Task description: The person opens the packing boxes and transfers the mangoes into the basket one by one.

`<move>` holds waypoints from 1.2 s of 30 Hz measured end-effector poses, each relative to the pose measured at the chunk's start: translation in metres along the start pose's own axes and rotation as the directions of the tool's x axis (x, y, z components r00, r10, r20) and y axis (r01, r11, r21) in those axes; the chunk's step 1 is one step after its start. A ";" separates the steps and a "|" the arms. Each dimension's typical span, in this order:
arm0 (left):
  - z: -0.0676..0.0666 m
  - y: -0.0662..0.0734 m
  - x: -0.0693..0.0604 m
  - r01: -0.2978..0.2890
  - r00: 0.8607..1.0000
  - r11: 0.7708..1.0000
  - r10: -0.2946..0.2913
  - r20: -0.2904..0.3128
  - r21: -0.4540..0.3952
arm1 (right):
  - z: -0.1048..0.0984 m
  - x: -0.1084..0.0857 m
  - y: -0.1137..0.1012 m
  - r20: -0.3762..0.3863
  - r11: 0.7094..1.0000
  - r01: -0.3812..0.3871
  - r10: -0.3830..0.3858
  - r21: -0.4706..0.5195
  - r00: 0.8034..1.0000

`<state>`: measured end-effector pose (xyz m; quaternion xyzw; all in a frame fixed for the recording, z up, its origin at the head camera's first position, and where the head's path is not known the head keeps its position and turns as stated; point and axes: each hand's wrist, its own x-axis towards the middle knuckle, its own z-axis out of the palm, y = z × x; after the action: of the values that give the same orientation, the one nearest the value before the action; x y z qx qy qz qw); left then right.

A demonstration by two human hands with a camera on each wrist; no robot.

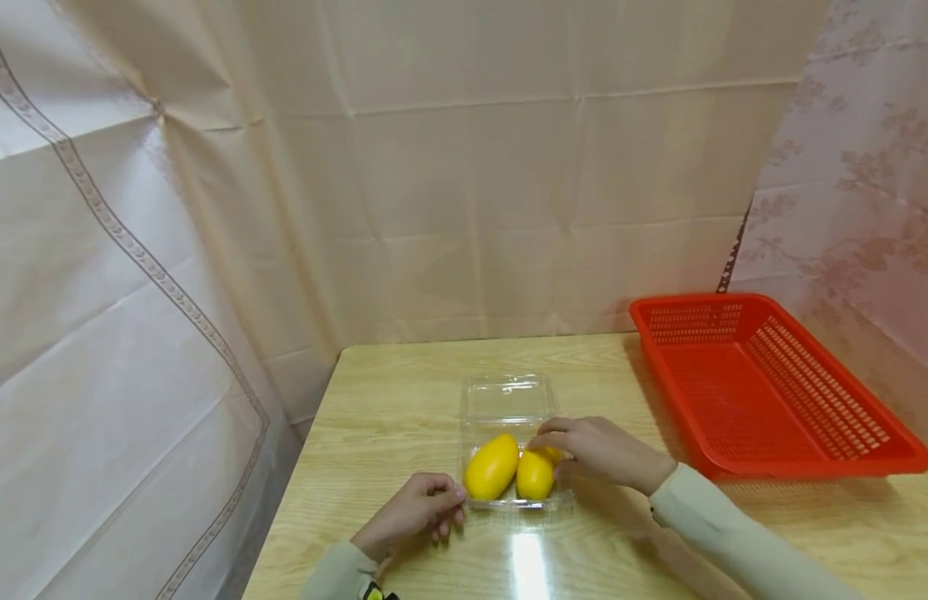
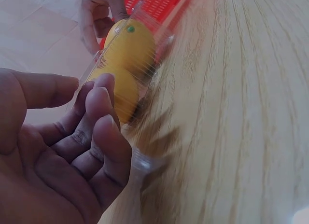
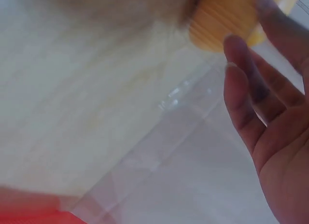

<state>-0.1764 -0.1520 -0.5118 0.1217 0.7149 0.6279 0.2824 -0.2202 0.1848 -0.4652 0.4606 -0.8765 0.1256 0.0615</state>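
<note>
A clear plastic clamshell box (image 1: pixel 509 402) lies on the table with its lid folded back. Inside it, side by side, are a large yellow mango (image 1: pixel 491 468) and a smaller yellow fruit (image 1: pixel 535 477); a green spot marks the smaller fruit's end in the left wrist view. My left hand (image 1: pixel 422 510) pinches the box's front left corner between thumb and fingers. From the right, my right hand (image 1: pixel 602 454) reaches over the box and holds the smaller fruit. More yellow shows between its fingers; whether that is another fruit I cannot tell.
A red plastic basket (image 1: pixel 722 400) with slotted sides stands on the right of the wooden table (image 1: pixel 381 392). Pale cloth curtains (image 1: pixel 464 208) hang behind the table and along both sides.
</note>
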 end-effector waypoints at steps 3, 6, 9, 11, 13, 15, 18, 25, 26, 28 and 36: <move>0.001 -0.001 -0.001 -0.010 1.000 1.000 0.010 -0.006 -0.005 | -0.004 0.007 -0.001 0.039 0.998 0.032 -0.030 -0.046 0.999; 0.002 -0.003 -0.003 -0.014 1.000 1.000 0.014 -0.025 0.001 | -0.006 0.015 -0.003 0.077 0.994 0.063 -0.056 -0.095 0.995; 0.003 -0.004 -0.004 -0.019 0.999 1.000 0.019 -0.033 -0.003 | -0.007 0.020 -0.005 0.101 0.990 0.077 -0.064 -0.122 0.993; 0.004 -0.005 -0.004 -0.026 0.999 1.000 0.026 -0.032 -0.005 | -0.006 0.022 -0.006 0.107 0.989 0.072 -0.059 -0.128 0.992; 0.005 -0.005 -0.004 -0.029 0.999 0.999 0.029 -0.032 -0.013 | -0.005 0.022 -0.006 0.114 0.989 0.064 -0.049 -0.134 0.992; 0.006 -0.004 -0.004 -0.031 0.999 0.999 0.031 -0.033 -0.015 | -0.003 0.023 -0.006 0.119 0.988 0.062 -0.045 -0.144 0.992; 0.006 -0.004 -0.005 -0.030 0.999 0.999 0.029 -0.037 -0.022 | -0.001 0.024 -0.005 0.114 0.981 0.079 -0.060 -0.176 0.992; 0.006 -0.002 -0.004 -0.014 0.999 1.000 0.013 -0.041 -0.019 | 0.001 0.027 -0.005 0.103 0.968 0.123 -0.102 -0.219 0.989; 0.007 -0.002 -0.004 -0.011 0.999 1.000 0.011 -0.039 -0.017 | 0.001 0.027 -0.005 0.103 0.967 0.126 -0.105 -0.224 0.989; 0.007 -0.001 -0.003 -0.006 0.999 1.000 0.006 -0.033 -0.015 | 0.001 0.026 -0.004 0.102 0.963 0.129 -0.107 -0.235 0.989; 0.007 0.000 -0.001 -0.008 1.000 1.000 0.008 -0.030 0.003 | 0.003 0.024 -0.004 0.096 0.962 0.135 -0.115 -0.235 0.989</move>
<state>-0.1719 -0.1468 -0.5114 0.1156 0.7194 0.6299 0.2690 -0.2308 0.1623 -0.4623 0.5088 -0.8563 -0.0050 0.0890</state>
